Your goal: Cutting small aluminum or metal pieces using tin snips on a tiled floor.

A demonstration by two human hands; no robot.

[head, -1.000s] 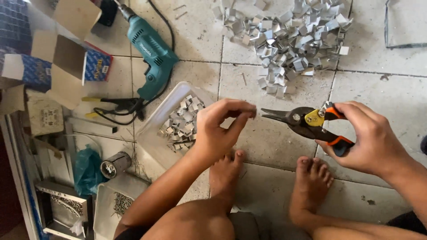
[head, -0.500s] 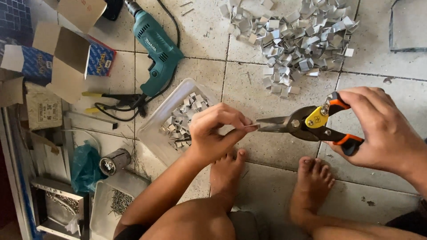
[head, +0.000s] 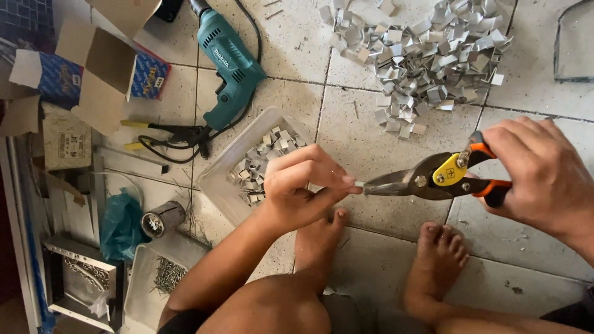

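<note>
Pale speckled floor tiles lay under everything, and the person sat low with both bare feet planted on them at the bottom of the view. Just above the feet, the left hand was pinched shut, thumb and fingertips closed on a small piece of metal that met the tip of the tin snips. The right hand was wrapped around the orange and black handles, gripping them. The snips lay almost level, long axis running across the view, blades pointing toward the left hand and handles toward the right; the blades looked nearly closed on the piece. Behind the left hand stood a clear plastic tray holding cut grey metal bits. Farther off, a teal power drill lay with its cord looped beside yellow-handled pliers. At the far edge, a heap of cut metal pieces spread over the tiles, and opened cardboard boxes sat at the far left.
</note>
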